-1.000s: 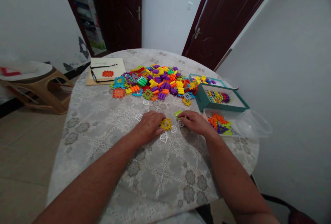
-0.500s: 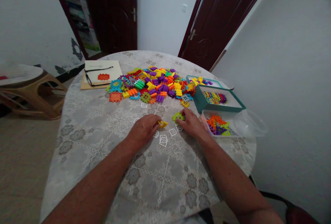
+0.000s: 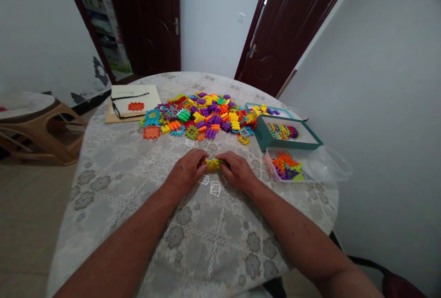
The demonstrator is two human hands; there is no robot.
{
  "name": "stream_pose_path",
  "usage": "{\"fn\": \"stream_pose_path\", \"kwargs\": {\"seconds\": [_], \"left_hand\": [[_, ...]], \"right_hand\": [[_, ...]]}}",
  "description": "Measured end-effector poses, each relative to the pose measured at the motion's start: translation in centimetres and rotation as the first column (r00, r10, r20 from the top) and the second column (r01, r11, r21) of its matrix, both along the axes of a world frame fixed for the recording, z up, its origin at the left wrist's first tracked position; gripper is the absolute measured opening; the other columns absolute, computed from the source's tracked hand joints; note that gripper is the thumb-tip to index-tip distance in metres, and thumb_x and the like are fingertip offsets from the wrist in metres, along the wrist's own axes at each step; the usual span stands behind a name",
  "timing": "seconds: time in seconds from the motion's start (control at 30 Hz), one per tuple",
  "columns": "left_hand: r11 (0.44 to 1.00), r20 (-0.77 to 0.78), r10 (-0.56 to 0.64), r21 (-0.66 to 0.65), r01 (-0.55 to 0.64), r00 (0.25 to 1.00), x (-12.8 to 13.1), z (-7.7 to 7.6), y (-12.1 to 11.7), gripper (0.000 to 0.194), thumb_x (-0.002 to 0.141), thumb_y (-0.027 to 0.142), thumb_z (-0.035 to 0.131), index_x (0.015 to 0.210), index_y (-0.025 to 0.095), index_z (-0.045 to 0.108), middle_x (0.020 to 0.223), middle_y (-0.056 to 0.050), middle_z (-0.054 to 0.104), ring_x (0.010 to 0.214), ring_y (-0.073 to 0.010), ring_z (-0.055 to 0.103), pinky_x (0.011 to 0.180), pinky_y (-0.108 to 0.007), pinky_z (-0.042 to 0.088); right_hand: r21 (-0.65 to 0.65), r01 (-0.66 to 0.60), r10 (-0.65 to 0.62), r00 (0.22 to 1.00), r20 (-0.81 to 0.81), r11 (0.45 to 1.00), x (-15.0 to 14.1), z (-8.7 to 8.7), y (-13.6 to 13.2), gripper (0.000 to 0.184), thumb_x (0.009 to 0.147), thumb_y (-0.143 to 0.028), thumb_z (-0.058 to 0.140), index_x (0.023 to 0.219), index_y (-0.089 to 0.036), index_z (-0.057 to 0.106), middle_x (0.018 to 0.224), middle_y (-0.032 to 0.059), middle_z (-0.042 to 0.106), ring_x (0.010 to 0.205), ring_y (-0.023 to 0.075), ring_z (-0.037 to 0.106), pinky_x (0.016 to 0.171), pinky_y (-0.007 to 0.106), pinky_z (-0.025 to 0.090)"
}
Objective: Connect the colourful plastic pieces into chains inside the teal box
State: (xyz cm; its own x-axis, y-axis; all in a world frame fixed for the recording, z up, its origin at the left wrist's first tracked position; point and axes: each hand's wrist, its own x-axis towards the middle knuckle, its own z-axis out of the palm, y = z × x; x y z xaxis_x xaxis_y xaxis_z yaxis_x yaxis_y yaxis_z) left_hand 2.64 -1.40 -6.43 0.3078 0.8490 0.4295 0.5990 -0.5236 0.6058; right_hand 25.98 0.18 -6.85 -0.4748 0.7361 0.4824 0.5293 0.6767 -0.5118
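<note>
My left hand [image 3: 189, 165] is closed on a yellow toy building piece [image 3: 212, 166] with notched edges, held just above the table. From the right, my right hand [image 3: 237, 169] grips a green notched building piece, which meets the yellow one between my fingertips; whether the two are locked together I cannot tell. Fingers hide most of both pieces. Below the hands, a white window-shaped piece [image 3: 215, 188] lies on the cloth, with another white lattice piece [image 3: 204, 180] by my left fingers. A third small white piece [image 3: 189, 143] lies farther back.
A heap of colourful plastic pieces [image 3: 210, 116] covers the table's far middle. To the right stand a green box [image 3: 272, 139] of beads and a clear tub [image 3: 270, 165] with pieces. Glasses [image 3: 119, 113] and an orange piece [image 3: 136, 106] rest on a book [image 3: 151, 93] at the left.
My right hand has moved left with the green piece, bringing it against the yellow piece in my left hand. The view has shifted slightly.
</note>
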Motion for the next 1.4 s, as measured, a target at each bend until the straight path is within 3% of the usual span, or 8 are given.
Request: {"fn": "stream_pose_path", "kwargs": {"seconds": [0.1,0.43,0.77,0.9,1.0,1.1,1.23,1.4], "left_hand": [[1.0,-0.016,0.002,-0.024,-0.002,1.0,0.0,0.0,0.1,0.033,0.094,0.015,0.061,0.126,0.022,0.063,0.106,-0.004,0.069,0.094,-0.0195,0.066,0.09,-0.036,0.054],[0.999,-0.063,-0.02,-0.048,0.017,0.998,-0.2,0.1,0.2,0.015,0.094,0.018,0.062,0.106,0.021,0.07,0.102,-0.004,0.069,0.101,-0.022,0.066,0.093,-0.036,0.053],[0.993,-0.064,-0.041,-0.114,0.034,0.997,-0.2,-0.1,0.1,0.026,0.094,0.019,0.065,0.118,0.025,0.071,0.112,-0.006,0.076,0.102,-0.0224,0.07,0.095,-0.039,0.055],[0.991,-0.056,-0.042,-0.128,0.035,0.998,-0.2,0.1,0.1,0.021,0.095,0.021,0.064,0.115,0.024,0.071,0.107,-0.006,0.076,0.095,-0.0218,0.07,0.091,-0.039,0.055],[0.991,-0.056,-0.033,-0.13,0.026,0.998,-0.2,0.4,0.1,0.02,0.095,0.022,0.064,0.114,0.024,0.07,0.107,-0.006,0.075,0.094,-0.022,0.07,0.09,-0.038,0.055],[0.991,-0.059,-0.031,-0.129,0.023,0.998,-0.2,0.8,-0.1,0.022,0.095,0.026,0.065,0.117,0.024,0.07,0.107,-0.006,0.074,0.094,-0.0221,0.069,0.089,-0.038,0.055],[0.992,-0.084,-0.042,-0.12,0.032,0.996,-0.3,1.1,-0.3,0.029,0.094,0.024,0.062,0.122,0.023,0.069,0.107,-0.006,0.074,0.094,-0.0221,0.07,0.089,-0.037,0.056],[0.994,-0.099,-0.043,-0.107,0.032,0.994,-0.5,1.0,-0.3,0.029,0.094,0.021,0.056,0.119,0.021,0.07,0.108,-0.008,0.075,0.095,-0.023,0.071,0.093,-0.04,0.057]], "right_hand": [[-0.061,0.022,-0.024,0.999,-0.034,0.998,0.2,0.0,0.0,0.026,0.099,-0.023,0.06,0.122,-0.023,0.072,0.108,0.0067,0.077,0.096,0.0197,0.072,0.091,0.033,0.056],[-0.17,-0.087,0.068,0.991,-0.113,0.982,0.1,0.6,-0.2,0.03,0.101,-0.024,0.057,0.127,-0.025,0.073,0.12,0.0055,0.08,0.11,0.0193,0.074,0.1,0.035,0.057],[-0.188,-0.064,0.04,0.991,-0.13,0.98,0.3,0.4,0.0,0.025,0.103,-0.029,0.059,0.12,-0.025,0.076,0.114,0.0046,0.081,0.104,0.0191,0.076,0.096,0.034,0.059],[0.023,0.112,-0.111,0.993,-0.029,0.993,1.1,0.5,0.9,0.03,0.102,-0.02,0.051,0.122,-0.024,0.073,0.13,0.0105,0.074,0.127,0.0232,0.066,0.115,0.045,0.05],[0.139,0.35,-0.366,0.923,0.119,0.926,2.3,-0.4,2.2,0.034,0.1,-0.022,0.054,0.129,-0.017,0.07,0.147,0.0192,0.062,0.143,0.0304,0.051,0.125,0.054,0.038],[0.15,0.518,-0.539,0.804,0.252,0.842,3.5,-1.5,3.2,0.044,0.1,-0.028,0.058,0.141,-0.011,0.063,0.156,0.0242,0.052,0.152,0.0362,0.038,0.126,0.058,0.032],[0.14,0.593,-0.6,0.719,0.35,0.793,4.2,-1.9,3.7,0.047,0.102,-0.035,0.058,0.144,-0.014,0.059,0.154,0.0224,0.054,0.147,0.0368,0.042,0.122,0.056,0.034],[0.123,0.564,-0.555,0.707,0.438,0.816,3.5,-0.7,3.1,0.032,0.101,-0.033,0.06,0.128,-0.017,0.068,0.127,0.0188,0.066,0.124,0.0333,0.054,0.11,0.047,0.042]]}}
